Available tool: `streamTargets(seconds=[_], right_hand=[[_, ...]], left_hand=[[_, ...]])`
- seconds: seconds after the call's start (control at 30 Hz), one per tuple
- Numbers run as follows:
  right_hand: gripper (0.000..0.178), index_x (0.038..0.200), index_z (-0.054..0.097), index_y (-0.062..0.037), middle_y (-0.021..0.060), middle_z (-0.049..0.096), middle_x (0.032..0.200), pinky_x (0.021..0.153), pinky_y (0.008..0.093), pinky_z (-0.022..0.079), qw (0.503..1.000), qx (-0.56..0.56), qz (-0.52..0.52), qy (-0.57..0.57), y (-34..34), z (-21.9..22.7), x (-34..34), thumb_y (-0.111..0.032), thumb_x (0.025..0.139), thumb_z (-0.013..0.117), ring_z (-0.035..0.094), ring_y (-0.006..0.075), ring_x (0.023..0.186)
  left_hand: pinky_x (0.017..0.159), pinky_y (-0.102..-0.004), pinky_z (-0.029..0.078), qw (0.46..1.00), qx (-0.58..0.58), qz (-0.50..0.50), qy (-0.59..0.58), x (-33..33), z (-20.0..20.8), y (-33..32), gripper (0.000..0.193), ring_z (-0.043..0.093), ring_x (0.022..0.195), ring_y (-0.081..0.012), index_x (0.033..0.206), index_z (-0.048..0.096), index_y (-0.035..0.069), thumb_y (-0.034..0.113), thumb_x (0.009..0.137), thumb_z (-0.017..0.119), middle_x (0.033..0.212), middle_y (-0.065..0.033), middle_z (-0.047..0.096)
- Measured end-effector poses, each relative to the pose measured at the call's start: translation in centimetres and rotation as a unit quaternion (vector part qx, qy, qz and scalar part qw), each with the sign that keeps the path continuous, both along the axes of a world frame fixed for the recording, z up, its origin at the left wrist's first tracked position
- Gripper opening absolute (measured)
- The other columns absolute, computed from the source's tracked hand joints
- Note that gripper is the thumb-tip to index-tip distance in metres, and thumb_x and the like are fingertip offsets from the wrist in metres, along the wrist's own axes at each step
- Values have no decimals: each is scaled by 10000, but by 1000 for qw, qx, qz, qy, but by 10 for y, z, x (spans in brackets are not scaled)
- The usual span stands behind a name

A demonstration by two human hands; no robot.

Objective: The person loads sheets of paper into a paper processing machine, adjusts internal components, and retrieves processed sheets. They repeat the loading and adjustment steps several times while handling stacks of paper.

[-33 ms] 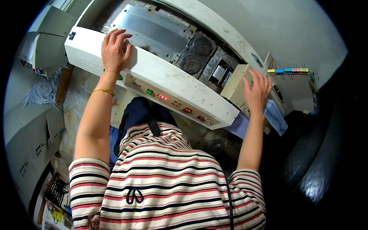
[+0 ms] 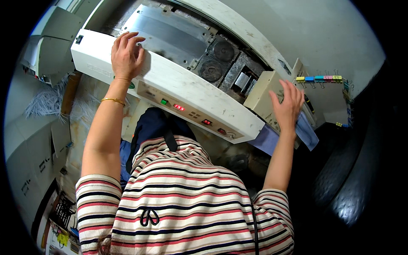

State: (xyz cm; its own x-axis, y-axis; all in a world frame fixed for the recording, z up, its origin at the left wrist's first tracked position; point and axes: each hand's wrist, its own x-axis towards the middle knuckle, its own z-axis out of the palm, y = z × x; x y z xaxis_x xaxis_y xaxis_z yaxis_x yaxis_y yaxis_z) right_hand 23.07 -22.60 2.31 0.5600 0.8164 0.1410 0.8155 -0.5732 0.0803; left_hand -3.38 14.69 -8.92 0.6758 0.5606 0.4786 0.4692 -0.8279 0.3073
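Observation:
My left hand (image 2: 126,55) rests on the top of a long white machine housing (image 2: 182,80), near its left end. Its fingers are apart, bent toward a flat metal plate (image 2: 165,32), and hold nothing. At the right end, my right hand (image 2: 288,104) is by a beige box-shaped cover (image 2: 262,93), fingers spread and empty. Whether it touches the cover I cannot tell. Two dark round discs (image 2: 216,61) lie between the plate and a recess with a shiny metal roller (image 2: 243,80). The front panel carries a red lit display (image 2: 179,107) and a green switch (image 2: 164,102).
A board (image 2: 331,102) edged with several coloured binder clips stands at the right, near a hanging blue face mask (image 2: 307,131). White paper strips (image 2: 46,100) are heaped at the left, below grey boxes (image 2: 59,42). A pale wall (image 2: 314,34) rises behind the machine.
My right hand has shifted slightly to the right, away from the beige cover. The left hand stays at nearly the same spot on the housing.

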Motion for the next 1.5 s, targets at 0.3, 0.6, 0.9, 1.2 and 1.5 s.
streamTargets(seconds=[0.3,0.6,0.9,1.2,1.5], right_hand=[[894,1395,326,-124,127,396,1355,1067,447,297,978,-201,-54,-24,-84,29,14,-103,637,798,408,310,1238],[549,1198,506,-89,124,586,1071,903,408,421,972,-94,-198,81,-143,28,39,-62,706,748,518,311,1084],[449,1138,573,-159,50,580,1144,945,460,387,924,-165,-341,48,-216,10,64,-111,729,751,504,285,1121],[448,1160,578,-198,34,578,1195,966,448,378,887,-185,-418,62,-267,7,90,-184,747,752,483,292,1148],[410,1137,596,-72,122,627,1082,842,400,471,889,49,-405,207,-357,-10,121,-109,757,748,587,273,991]], left_hand=[[1031,-400,353,1000,5,2,17,3,1,0,217,458,1188,-260,1003,648,131,158,813,548,1191,-45,569],[1012,-396,362,1000,6,3,-18,1,0,-1,198,465,1187,-259,965,649,149,151,781,576,1154,-32,579],[1018,-402,362,1000,-17,-6,-21,2,7,-5,184,458,1195,-263,958,657,133,120,796,572,1187,-38,571],[948,-403,384,1000,13,7,4,21,2,-10,99,483,1148,-261,904,673,151,181,810,679,1114,-26,606],[805,-380,437,946,-182,-79,256,138,-9,-103,155,580,954,-245,915,680,179,268,792,650,932,-23,650]])
